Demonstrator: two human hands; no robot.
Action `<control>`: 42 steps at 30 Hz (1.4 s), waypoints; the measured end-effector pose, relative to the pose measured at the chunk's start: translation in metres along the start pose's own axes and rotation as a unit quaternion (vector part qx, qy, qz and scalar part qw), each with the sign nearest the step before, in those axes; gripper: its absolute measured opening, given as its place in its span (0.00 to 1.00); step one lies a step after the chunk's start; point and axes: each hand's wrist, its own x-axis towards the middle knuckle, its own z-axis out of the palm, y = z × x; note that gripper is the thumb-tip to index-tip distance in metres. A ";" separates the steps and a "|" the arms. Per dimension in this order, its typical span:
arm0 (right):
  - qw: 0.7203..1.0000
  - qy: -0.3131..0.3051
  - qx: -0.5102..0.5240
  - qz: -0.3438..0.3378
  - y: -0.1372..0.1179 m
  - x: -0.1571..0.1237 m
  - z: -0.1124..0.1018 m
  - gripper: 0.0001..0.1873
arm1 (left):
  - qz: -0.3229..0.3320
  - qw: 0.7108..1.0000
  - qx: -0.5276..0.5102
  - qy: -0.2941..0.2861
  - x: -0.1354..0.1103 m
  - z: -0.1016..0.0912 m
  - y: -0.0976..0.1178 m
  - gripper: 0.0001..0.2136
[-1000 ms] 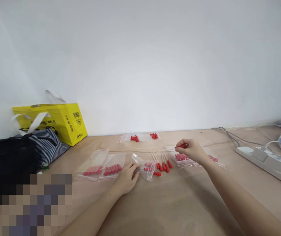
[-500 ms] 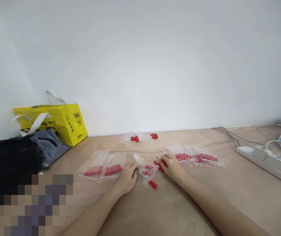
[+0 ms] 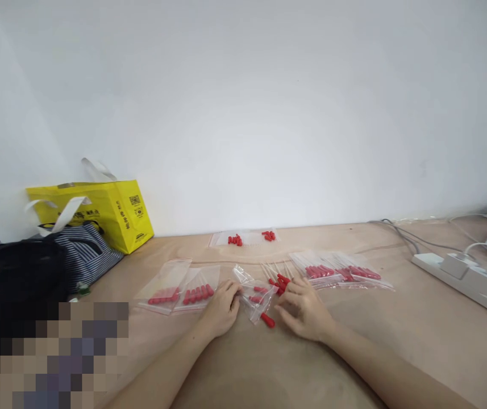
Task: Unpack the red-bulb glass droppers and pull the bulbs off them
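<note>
Between my hands lies a crumpled clear zip bag (image 3: 249, 308) with a few red rubber bulbs in it. A red-bulbed dropper (image 3: 267, 320) sticks out of its near end. My left hand (image 3: 224, 307) pinches the bag's left edge between thumb and fingers. Just right of the bag, my right hand (image 3: 305, 309) is low over the table, thumb and fingers apart, with nothing seen in its grasp. Its fingertips are beside a small pile of loose droppers (image 3: 281, 282), slim tubes with red bulbs. Whether they touch is unclear.
Flat bags of droppers lie left (image 3: 198, 292) and right (image 3: 320, 270) of my hands. Farther back is a clear bag (image 3: 252, 238) with red bulbs on it. A yellow bag (image 3: 134, 221) and black bag (image 3: 17, 289) stand left; a power strip (image 3: 460, 278) lies right.
My right hand has drawn back toward me from the loose droppers, and its fingers have spread. My left hand stays at the bag's edge.
</note>
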 end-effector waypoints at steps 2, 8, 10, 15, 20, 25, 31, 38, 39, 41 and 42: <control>0.999 -0.033 0.018 -0.008 -0.009 -0.002 0.000 0.08 | 0.000 1.000 0.003 0.000 0.000 0.000 0.000 0.09; 0.997 -0.048 0.064 0.002 -0.020 0.001 0.006 0.21 | 0.007 1.000 0.017 0.022 0.000 0.000 0.000 0.09; 0.997 -0.049 0.056 0.011 -0.021 0.002 0.008 0.25 | 0.009 1.000 0.015 0.016 0.000 0.001 0.000 0.09; 0.996 -0.063 0.035 0.054 -0.025 0.008 0.014 0.23 | 0.015 1.000 -0.002 -0.007 0.001 0.001 -0.001 0.10; 0.991 -0.059 0.061 0.107 -0.025 0.014 0.021 0.14 | 0.012 1.000 -0.003 -0.011 0.001 0.000 0.000 0.09; 0.980 -0.064 0.132 0.135 -0.022 0.018 0.022 0.11 | -0.008 1.000 -0.018 -0.004 0.000 0.003 -0.004 0.08; 0.980 -0.051 0.110 0.157 -0.021 0.022 0.029 0.08 | -0.005 1.000 -0.020 -0.013 -0.001 0.003 -0.004 0.04; 0.975 -0.070 0.076 0.197 -0.023 0.024 0.035 0.09 | -0.007 1.000 -0.003 -0.023 -0.001 0.002 -0.001 0.10; 0.973 -0.071 0.071 0.207 -0.024 0.024 0.035 0.08 | -0.006 1.000 0.000 -0.026 -0.001 0.002 -0.001 0.11; 0.971 -0.069 0.059 0.223 -0.027 0.025 0.035 0.07 | -0.005 0.999 0.005 -0.031 -0.001 0.002 -0.001 0.12; 0.970 -0.065 0.054 0.226 -0.028 0.025 0.035 0.06 | -0.003 0.999 0.007 -0.033 -0.001 0.002 -0.001 0.13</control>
